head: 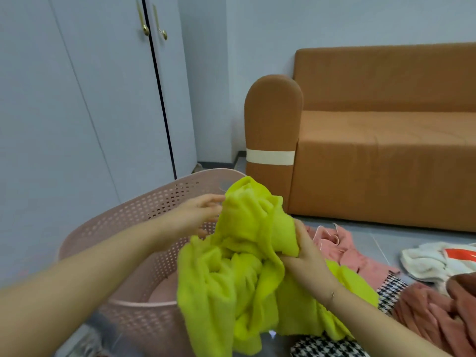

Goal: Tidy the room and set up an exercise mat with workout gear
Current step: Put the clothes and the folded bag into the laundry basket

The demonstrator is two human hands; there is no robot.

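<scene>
A head-worn view looks down at two bare arms working over a laundry pile on the floor. At far left stands a pale wardrobe (pixel 77 99) with two brass handles. In front of it, near left, sits a pink perforated laundry basket (pixel 144 210), open at the top, with something pink low inside. The left hand (pixel 198 215) reaches over the basket's rim, its fingers spread loosely and touching the upper left edge of a bright yellow-green fleece garment (pixel 244 266); whether it pinches the cloth cannot be told. The garment hangs bunched in the middle, partly over the basket's right side. The right hand (pixel 304 253) is closed firmly around a gathered fold of it. To the right, more clothes lie on the grey floor: a pink garment (pixel 345 251), a black-and-white checked cloth (pixel 391 292), a white towel (pixel 425 261), a rust-coloured garment (pixel 438 313). An orange-brown sofa (pixel 386 150) stands far right. The step in hand appears to be dropping the fleece into the basket. Doing it well probably means gathering the trailing lower folds first, lifting them clear of the rim, and centring the bundle over the opening before letting go.
</scene>
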